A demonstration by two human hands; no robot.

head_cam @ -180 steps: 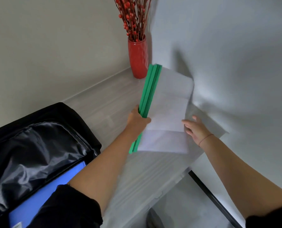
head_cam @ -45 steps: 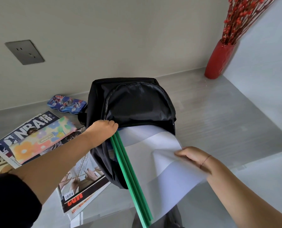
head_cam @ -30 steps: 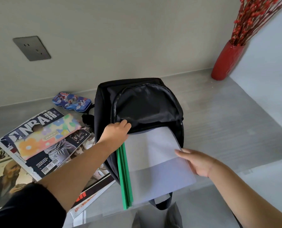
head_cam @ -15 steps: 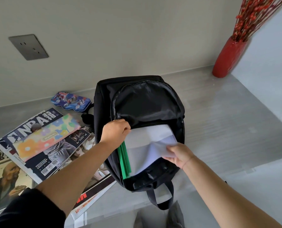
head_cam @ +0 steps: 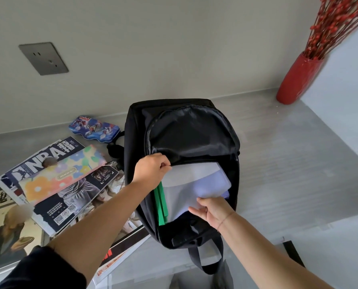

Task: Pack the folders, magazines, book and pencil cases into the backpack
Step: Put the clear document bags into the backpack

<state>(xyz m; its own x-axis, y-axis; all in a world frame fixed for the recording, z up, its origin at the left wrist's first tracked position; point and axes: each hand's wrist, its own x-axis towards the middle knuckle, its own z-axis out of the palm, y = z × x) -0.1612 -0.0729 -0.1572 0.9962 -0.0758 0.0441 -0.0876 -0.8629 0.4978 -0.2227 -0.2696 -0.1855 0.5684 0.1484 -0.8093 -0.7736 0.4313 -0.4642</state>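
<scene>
1. The left hand (head_cam: 151, 172) has its fingers curled and pinched shut on the edge of the flap at the opening of the backpack (head_cam: 132, 163), holding the opening wide.
2. The right hand (head_cam: 212, 211) lies on the near edge of the folder (head_cam: 192, 190), thumb and fingers lightly spread against its pale cover; whether they pinch the cover or only press on it cannot be told.
3. The folder, translucent white with a green spine along its left side, sits most of the way inside the main compartment, its near end showing in the opening.
4. The backpack is black and lies flat on a grey table (head_cam: 288, 163), its flap folded back toward the wall and its carry loop hanging over the near edge.
5. Left of the backpack, a spread of magazines (head_cam: 69, 201) overlaps on the table; one cover reads NBA.
6. A flowered pencil case (head_cam: 63, 174) lies across the top magazine.
7. A blue pencil case (head_cam: 94, 130) with cartoon figures lies near the wall, just left of the backpack.
8. A red vase (head_cam: 297, 80) of red-berried twigs stands in the far right corner, well apart from the rest.
9. A grey wall socket (head_cam: 43, 58) is on the wall at upper left.
</scene>
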